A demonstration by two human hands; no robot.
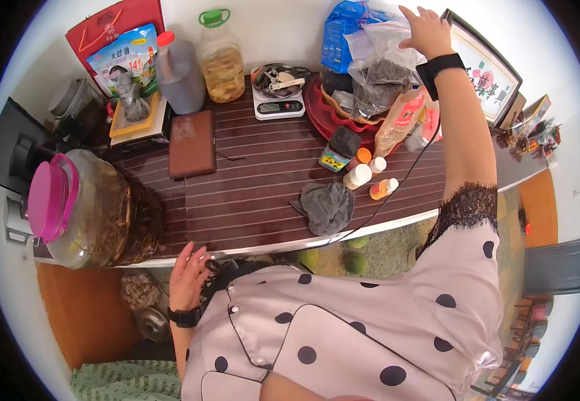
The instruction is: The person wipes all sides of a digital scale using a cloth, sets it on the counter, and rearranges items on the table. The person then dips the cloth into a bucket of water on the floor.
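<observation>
My right hand [427,32] is stretched to the back right of the table, fingers spread and nothing in them. It hovers by the top of a clear plastic bag [380,77] of dark dried stuff; whether a fingertip touches the bag I cannot tell. Beside that bag stands a blue bag [341,37], and a framed picture with writing [484,70] leans behind my wrist. My left hand [188,275] is at the table's front edge, its fingers loosely apart and holding nothing. Close to its fingertips is a small dark object [218,264] that I cannot make out.
Several small bottles [358,176] and a grey cloth [325,208] lie front right, crossed by a black cable [407,175]. A kitchen scale [278,107], a brown box [192,144], a green-lidded jar [222,63] and a large pink-lidded jar [93,207] stand further left.
</observation>
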